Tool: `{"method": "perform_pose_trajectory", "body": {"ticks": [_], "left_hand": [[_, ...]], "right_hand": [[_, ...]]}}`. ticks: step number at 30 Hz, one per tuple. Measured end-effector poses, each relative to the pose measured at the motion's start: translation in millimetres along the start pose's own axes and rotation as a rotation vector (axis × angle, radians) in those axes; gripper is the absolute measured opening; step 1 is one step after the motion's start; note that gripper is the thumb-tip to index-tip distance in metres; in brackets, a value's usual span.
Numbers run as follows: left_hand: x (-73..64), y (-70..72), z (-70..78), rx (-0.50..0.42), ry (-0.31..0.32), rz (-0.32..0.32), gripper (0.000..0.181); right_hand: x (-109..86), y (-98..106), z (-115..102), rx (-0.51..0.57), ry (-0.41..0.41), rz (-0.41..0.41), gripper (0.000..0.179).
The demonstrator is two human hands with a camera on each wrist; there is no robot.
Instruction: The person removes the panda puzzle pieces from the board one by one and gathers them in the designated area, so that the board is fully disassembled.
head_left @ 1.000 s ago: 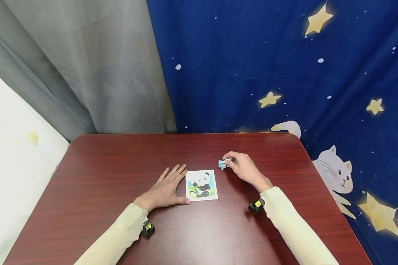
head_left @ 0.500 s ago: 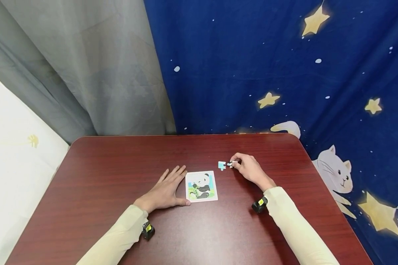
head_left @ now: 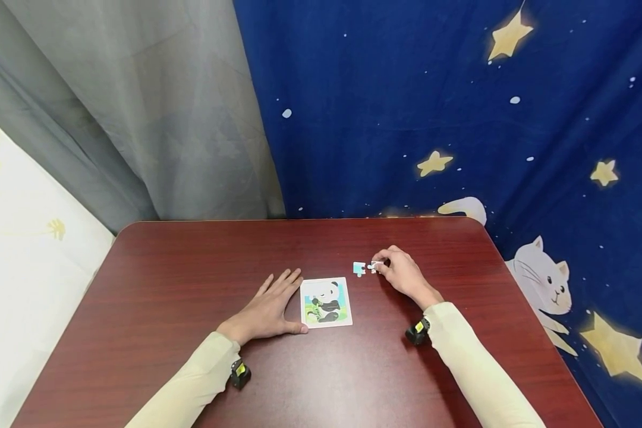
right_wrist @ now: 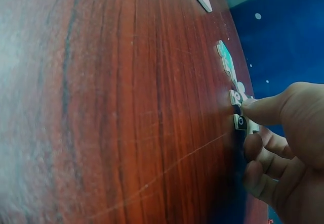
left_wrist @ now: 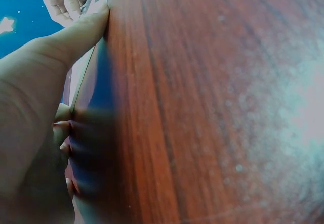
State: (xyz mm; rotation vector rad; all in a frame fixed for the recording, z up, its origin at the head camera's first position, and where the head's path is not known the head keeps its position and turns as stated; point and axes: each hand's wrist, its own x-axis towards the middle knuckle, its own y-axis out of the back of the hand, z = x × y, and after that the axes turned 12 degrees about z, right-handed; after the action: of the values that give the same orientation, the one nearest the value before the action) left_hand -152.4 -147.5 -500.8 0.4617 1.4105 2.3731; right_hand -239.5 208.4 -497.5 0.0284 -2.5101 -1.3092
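Observation:
A square panda picture board [head_left: 326,303] with a white border lies mid-table in the head view. My left hand [head_left: 267,306] rests flat at its left side, fingers spread, with thumb and index finger touching the board's edge. To the board's upper right lies a light-blue jigsaw piece [head_left: 359,268]. Just right of it, my right hand [head_left: 403,273] pinches a black-and-white jigsaw piece [head_left: 375,267] between thumb and fingers, low at the table. In the right wrist view the thumb covers part of this puzzle piece [right_wrist: 240,122], beside the blue puzzle piece [right_wrist: 226,61].
The dark red wooden table [head_left: 182,261] extends around both hands. Beyond its far edge hang a grey curtain [head_left: 192,119] and a blue star-patterned curtain [head_left: 374,107]. A black wrist camera [head_left: 239,373] sits on the left wrist, another wrist camera [head_left: 417,331] on the right.
My right hand has shifted a little right, uncovering the light-blue piece, and stays on the black-and-white piece. My left hand keeps its place at the board.

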Motion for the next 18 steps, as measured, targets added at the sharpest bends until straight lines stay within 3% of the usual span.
{"method": "perform_pose_trajectory", "body": {"ticks": [18], "left_hand": [[1.2,-3.2,-1.4,0.002,0.002,-0.004,0.116]], "right_hand": [[-1.9,-1.5,-7.0,0.011,-0.015,0.027,0.017]]}}
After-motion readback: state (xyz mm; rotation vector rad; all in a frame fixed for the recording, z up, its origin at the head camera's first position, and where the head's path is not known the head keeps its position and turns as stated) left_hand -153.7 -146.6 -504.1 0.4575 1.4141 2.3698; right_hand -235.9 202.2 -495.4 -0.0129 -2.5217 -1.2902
